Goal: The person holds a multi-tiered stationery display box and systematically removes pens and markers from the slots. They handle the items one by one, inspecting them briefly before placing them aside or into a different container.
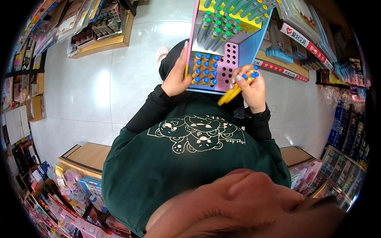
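A tiered cardboard pen display box (248,47) stands before me, its near edge at my lap. My left hand (177,74) rests flat against the box's left side, thumb over the near corner. In my right hand (253,86) is a small bunch of yellow pens (230,94) with blue end caps, held tilted over the near right corner. Orange-yellow pens with blue caps (205,70) stand in rows in the lowest tier. Beside them, a pink panel (230,55) shows bare round holes. Green-capped pens (218,29) fill the middle tier, and yellow-capped pens (250,9) stand higher up.
To the right, a shelf (282,67) with red-and-white label strips holds packaged stationery. A low wooden display stand (101,44) is at the upper left. Wooden ledges (89,157) and packed goods lie behind me. Pale floor tiles (80,86) stretch between the shelves.
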A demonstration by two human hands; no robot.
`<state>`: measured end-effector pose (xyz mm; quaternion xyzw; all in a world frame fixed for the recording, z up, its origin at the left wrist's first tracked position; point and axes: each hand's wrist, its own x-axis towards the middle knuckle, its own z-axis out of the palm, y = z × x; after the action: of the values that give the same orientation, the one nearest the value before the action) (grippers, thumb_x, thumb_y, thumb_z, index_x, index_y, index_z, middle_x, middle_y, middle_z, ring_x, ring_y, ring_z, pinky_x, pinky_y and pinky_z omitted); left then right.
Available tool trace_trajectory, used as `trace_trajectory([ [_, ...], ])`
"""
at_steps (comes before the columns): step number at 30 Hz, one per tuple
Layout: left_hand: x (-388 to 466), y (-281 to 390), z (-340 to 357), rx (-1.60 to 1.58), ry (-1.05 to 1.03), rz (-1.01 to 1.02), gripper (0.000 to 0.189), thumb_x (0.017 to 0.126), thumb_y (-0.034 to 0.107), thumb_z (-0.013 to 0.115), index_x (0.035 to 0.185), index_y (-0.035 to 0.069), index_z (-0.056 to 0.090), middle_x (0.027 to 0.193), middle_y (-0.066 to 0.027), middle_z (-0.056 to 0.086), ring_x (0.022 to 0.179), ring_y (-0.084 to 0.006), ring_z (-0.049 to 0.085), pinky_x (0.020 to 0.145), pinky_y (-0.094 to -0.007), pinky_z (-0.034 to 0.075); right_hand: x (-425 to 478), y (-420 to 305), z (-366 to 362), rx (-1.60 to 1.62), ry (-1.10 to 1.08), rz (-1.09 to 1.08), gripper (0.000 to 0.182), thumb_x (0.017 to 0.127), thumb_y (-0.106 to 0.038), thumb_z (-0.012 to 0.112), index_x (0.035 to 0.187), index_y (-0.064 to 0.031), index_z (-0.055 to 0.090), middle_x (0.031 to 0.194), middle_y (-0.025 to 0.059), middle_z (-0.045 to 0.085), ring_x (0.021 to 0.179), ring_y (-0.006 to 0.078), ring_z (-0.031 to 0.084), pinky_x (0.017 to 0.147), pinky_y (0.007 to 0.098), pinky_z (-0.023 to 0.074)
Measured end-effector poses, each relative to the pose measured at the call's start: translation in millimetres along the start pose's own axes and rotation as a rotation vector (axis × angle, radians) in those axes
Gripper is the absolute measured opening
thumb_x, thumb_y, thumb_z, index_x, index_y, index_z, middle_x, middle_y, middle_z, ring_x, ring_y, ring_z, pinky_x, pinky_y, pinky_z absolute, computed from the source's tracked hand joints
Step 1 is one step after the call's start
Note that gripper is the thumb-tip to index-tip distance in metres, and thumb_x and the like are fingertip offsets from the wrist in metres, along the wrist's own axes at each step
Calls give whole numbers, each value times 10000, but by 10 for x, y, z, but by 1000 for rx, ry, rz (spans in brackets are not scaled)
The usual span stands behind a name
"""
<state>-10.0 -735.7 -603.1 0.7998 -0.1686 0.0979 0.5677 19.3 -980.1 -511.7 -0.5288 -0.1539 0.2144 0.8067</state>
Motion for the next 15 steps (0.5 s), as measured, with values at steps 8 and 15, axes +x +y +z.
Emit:
trace_trajectory([
  [8, -8, -27, 10, 11, 11, -5, 859, 712, -83, 471, 1473, -25, 76, 1509, -243, 182, 1408, -360, 193, 1135, -375, 176, 2, 208, 131, -462, 28, -9, 314, 659, -3, 767, 958, -38, 682, 1089, 73, 557, 1066, 199, 527, 920, 313, 414],
  [15, -3, -5, 3, 8, -1, -21, 881, 720, -86, 498, 1480, -7, 60, 1515, -247, 161, 1404, -365, 202, 1129, -377, 188, 45, 187, 290, -717, -35, -190, 283, 674, -38, 770, 949, -65, 710, 1086, 78, 589, 1037, 215, 571, 897, 315, 450],
])
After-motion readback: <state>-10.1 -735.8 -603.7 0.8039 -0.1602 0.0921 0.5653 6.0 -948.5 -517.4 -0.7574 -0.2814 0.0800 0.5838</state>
